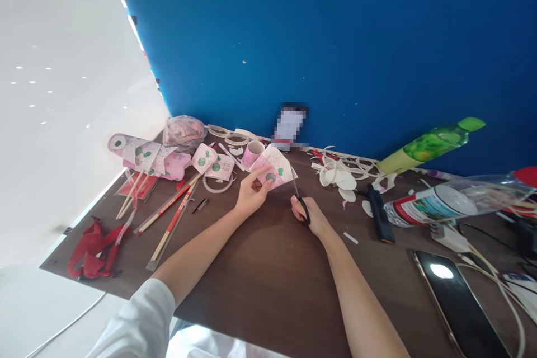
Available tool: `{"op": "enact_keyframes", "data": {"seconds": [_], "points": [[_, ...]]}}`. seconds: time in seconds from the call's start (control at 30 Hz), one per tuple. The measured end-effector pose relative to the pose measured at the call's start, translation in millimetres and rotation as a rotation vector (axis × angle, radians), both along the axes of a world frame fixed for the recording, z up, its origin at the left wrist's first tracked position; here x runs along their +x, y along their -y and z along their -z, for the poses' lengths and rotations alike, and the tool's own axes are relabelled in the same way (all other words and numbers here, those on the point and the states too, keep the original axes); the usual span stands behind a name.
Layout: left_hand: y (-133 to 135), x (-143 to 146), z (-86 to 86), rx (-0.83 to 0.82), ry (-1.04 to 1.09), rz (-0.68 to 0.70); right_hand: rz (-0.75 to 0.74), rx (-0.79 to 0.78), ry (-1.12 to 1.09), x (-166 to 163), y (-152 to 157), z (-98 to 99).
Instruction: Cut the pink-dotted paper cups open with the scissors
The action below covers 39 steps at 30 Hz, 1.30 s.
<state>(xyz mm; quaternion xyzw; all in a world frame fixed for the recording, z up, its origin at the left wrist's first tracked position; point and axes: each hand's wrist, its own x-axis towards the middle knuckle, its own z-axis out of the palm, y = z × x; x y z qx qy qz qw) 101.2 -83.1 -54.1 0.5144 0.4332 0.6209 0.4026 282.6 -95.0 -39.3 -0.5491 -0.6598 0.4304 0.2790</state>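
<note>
My left hand (254, 193) pinches a pink-and-white paper cup piece (277, 165) printed with green shapes, holding it up above the table. In my right hand (309, 213) is a pair of scissors (298, 197) with black handles, my fingers wrapped round them. The blades point away from me and lie at the right edge of the paper; whether they are closed on it I cannot tell. Just behind the left hand stands a pink paper cup (254, 152). Left of it lie two pink printed pieces (222, 166) like the held one.
White paper scraps (335, 173) lie to the right, near a green-capped bottle (423, 148) and a red-capped bottle (453, 201). A phone (457, 302) and cables are at front right. Wrapped chopsticks (172, 226), a red ribbon (95, 251) and a pen (200, 206) lie left. A blue wall (327, 39) bounds the table.
</note>
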Motion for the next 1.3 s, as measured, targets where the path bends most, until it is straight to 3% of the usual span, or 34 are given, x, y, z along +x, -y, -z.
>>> {"op": "enact_keyframes", "data": {"seconds": [0.1, 0.8, 1.07, 1.3], "points": [[-0.8, -0.4, 0.3, 0.002, -0.003, 0.009, -0.106, -0.068, 0.009, 2.2, -0.3, 1.1], [-2.5, -6.6, -6.7, 0.015, -0.114, 0.018, -0.087, -0.132, 0.061, 7.8, -1.4, 1.8], [-2.4, -7.4, -8.6, 0.019, -0.078, 0.092, -0.141, -0.138, 0.044, 13.3, -2.9, 1.2], [-2.5, -7.9, -7.7, 0.007, -0.083, 0.152, -0.098, -0.124, 0.091, 11.9, 0.0, -3.3]]}}
